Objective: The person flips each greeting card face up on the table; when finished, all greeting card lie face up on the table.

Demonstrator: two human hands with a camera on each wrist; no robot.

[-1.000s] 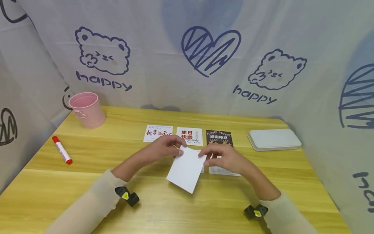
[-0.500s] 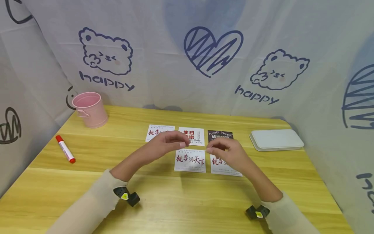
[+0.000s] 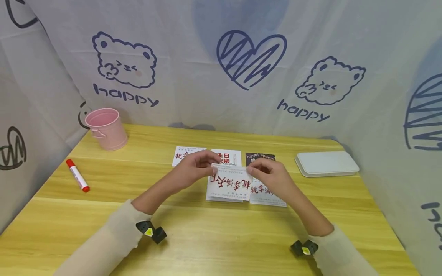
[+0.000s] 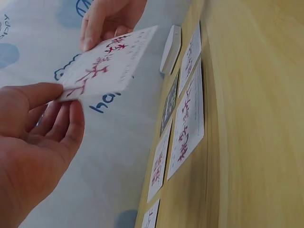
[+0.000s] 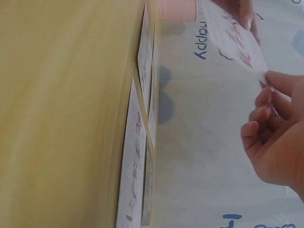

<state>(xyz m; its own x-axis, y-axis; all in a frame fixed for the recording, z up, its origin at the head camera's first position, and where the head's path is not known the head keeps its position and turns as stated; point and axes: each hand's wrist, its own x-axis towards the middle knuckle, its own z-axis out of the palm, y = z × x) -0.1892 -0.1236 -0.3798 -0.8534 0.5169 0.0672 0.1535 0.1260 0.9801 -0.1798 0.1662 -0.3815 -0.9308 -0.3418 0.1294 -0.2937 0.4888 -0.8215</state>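
1. Beige sleeves cover both our forearms, which reach in from the near edge of the tabletop (image 3: 103, 214) and meet over its middle.
2. Our left hand (image 3: 193, 168) pinches the left end of a white card (image 3: 230, 183) between thumb and curled fingers; the left wrist view shows the thumb on top and the fingers (image 4: 66, 128) underneath.
3. Our right hand (image 3: 272, 176) pinches the card's right end, fingertips (image 5: 268, 90) closed on its corner in the right wrist view.
4. We hold the card off the wood, its red printed characters upside down toward us and its top edge tilted away.
5. Directly beneath it lies another card (image 3: 221, 196) with only its lower margin showing, and just beside that, under our right hand, a further red-lettered card (image 3: 267, 193).
6. Behind our hands a row of three cards lies flat: a white one (image 3: 183, 154), a red-lettered one (image 3: 230, 156) and a black one (image 3: 259, 156), each partly hidden by our fingers.
7. A pink bucket (image 3: 106, 128) stands at the far left corner, with a red-capped marker (image 3: 77, 175) lying nearer us on the left.
8. A white tray (image 3: 326, 163) rests at the far right, well apart from our hands.
9. Printed cloth (image 3: 221, 69) with bears and a heart walls the tabletop in.
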